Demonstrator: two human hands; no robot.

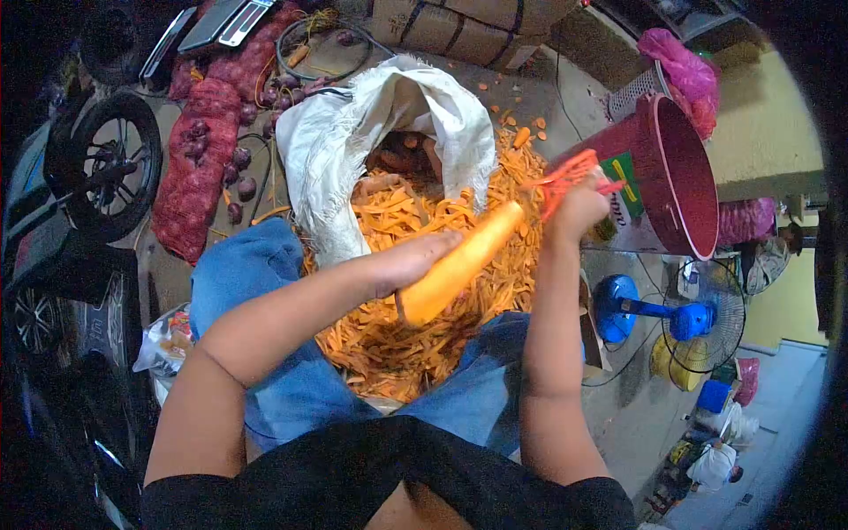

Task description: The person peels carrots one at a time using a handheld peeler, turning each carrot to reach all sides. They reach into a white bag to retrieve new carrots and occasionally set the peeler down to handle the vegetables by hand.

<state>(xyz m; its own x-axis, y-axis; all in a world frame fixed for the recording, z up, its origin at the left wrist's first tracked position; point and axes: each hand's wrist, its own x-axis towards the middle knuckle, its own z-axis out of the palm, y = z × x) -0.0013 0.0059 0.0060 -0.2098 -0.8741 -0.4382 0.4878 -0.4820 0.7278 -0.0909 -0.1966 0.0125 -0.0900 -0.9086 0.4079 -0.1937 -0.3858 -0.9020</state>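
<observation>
A large, bright orange peeled carrot [461, 268] slants over my lap, and my left hand [413, 262] is wrapped around its thick end. Up and to the right, my right hand [580, 212] grips a red-orange peeler [572, 170], held apart from the carrot. Beneath both hands spreads a heap of carrot peelings [389, 358] between my knees. Just beyond it, a white woven sack [320, 168] lies with its mouth towards me; carrots show in its shadowed inside.
On the right a tilted dark red bucket [691, 177] stands near a blue fan [693, 322]. Red mesh sacks of onions [196, 168] lie left, beside a motorcycle wheel [115, 155]. Cut carrot ends [521, 137] litter the floor. A person [714, 466] is far right.
</observation>
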